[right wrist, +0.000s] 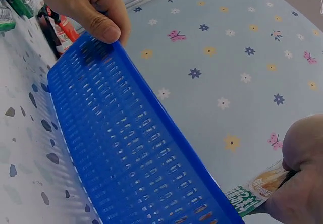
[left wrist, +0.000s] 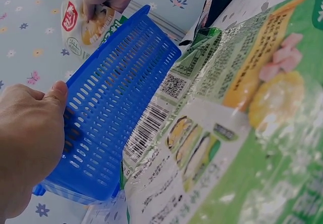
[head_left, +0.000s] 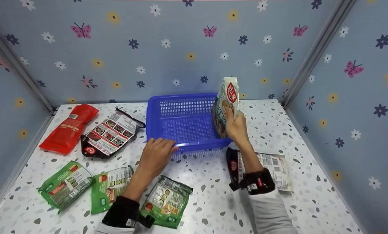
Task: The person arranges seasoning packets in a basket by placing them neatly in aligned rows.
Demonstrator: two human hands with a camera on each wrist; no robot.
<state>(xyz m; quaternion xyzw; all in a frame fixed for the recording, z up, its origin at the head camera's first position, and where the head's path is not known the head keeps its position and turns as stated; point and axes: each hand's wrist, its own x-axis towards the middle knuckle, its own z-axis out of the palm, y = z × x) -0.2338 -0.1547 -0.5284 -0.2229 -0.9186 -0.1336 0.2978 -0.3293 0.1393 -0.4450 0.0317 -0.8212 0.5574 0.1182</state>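
A blue plastic basket [head_left: 197,145] with slotted walls stands at the back middle of the speckled table. My left hand [head_left: 156,157] grips its near rim toward the left corner, fingers over the edge and thumb on the outer side, as the right wrist view shows. With my right hand [head_left: 238,128] I pinch a white and dark-green food packet [head_left: 231,92] by its side. The packet stands nearly upright, its lower part inside the basket's right end. In the left wrist view the packet [left wrist: 74,35] shows partly behind the basket wall [left wrist: 113,98].
Left of the basket lie a red packet [head_left: 69,130] and a black-and-white packet [head_left: 112,133]. Several green packets [head_left: 67,185] lie at the front left, one [head_left: 168,203] by my left wrist. Under my right forearm lies another packet [head_left: 277,165]. Flower-patterned walls [head_left: 181,42] enclose the table.
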